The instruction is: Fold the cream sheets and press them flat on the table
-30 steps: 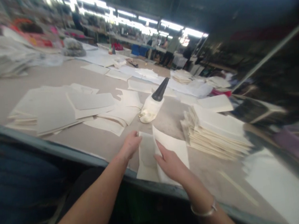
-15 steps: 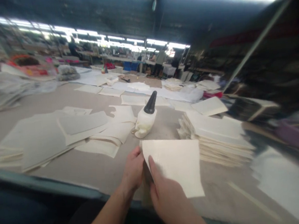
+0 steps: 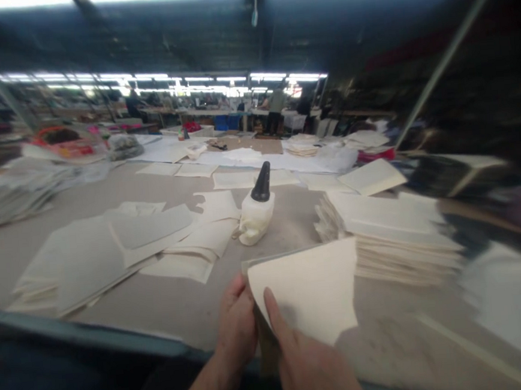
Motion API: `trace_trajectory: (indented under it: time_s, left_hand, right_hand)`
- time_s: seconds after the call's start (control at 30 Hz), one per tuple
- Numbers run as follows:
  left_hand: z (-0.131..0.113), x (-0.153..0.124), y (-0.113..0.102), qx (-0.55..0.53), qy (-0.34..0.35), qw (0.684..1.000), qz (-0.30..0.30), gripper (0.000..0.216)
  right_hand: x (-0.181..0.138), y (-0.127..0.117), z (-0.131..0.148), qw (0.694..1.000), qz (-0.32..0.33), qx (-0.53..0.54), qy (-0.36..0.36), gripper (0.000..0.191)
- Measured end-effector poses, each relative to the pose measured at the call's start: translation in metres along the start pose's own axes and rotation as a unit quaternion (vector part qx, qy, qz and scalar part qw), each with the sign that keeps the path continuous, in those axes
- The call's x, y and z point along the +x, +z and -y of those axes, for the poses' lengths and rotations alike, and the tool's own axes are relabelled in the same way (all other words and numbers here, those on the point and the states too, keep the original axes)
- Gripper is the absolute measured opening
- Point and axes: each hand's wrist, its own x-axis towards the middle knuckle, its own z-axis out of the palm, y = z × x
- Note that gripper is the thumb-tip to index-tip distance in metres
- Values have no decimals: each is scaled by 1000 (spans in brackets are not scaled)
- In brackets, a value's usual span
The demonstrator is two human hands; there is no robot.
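A cream sheet [image 3: 310, 287], of cloth or card, is held up over the near edge of the table. My left hand [image 3: 238, 320] is closed at its left edge, fingers curled and partly hidden. My right hand [image 3: 306, 353] grips the near left part, index finger laid on the top face and the other fingers out of sight beneath. A darker strip or second layer [image 3: 267, 344] hangs below the sheet between my hands. Just beyond stands a crumpled white squeeze bottle [image 3: 257, 216] with a black cone nozzle [image 3: 262, 183], leaning slightly.
Loose pale panels [image 3: 85, 257] lie overlapped on the left, and a thick stack of cream sheets [image 3: 399, 238] sits to the right. More white sheets [image 3: 512, 301] lie at far right. Farther back are an orange basket [image 3: 62, 143] and a person [image 3: 276, 106] standing.
The sheet's far right corner has lifted and its near edge now curves. My head view has levelled and tilted up slightly. Both hands keep their hold.
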Motion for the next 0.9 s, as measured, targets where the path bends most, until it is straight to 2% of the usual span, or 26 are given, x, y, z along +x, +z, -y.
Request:
trace_trajectory:
  time_s: [0.2,0.4,0.53,0.6,0.67,0.77,0.83,0.9]
  left_hand:
    - [11,-6,-5,-22,-10,1000,-4,40]
    - [14,-5,-22,95,62,989,-95,30]
    - [14,-9,-13,83,34,996,-22,38]
    - [15,-10,-9,63,11,998,14,42]
    - [15,-9,-6,57,2,998,24,41]
    - [12,-7,-6,54,-6,998,16,41]
    - [9,-6,-6,45,-14,999,18,41]
    - [4,-5,-8,42,-15,999,23,41]
  right_hand:
    - [3,22,17,1000,-16,-2,19,94]
    - [-1,27,15,999,-2,4,39,93]
    - [-2,33,20,999,-13,5,31,88]
    - [-3,38,24,998,-20,-5,53,86]
    - [-5,41,28,998,-6,-9,58,84]
    - [-3,30,26,999,31,36,27,79]
    - [0,11,16,992,40,113,-26,72]
    - [6,-17,0,981,8,178,-77,60]
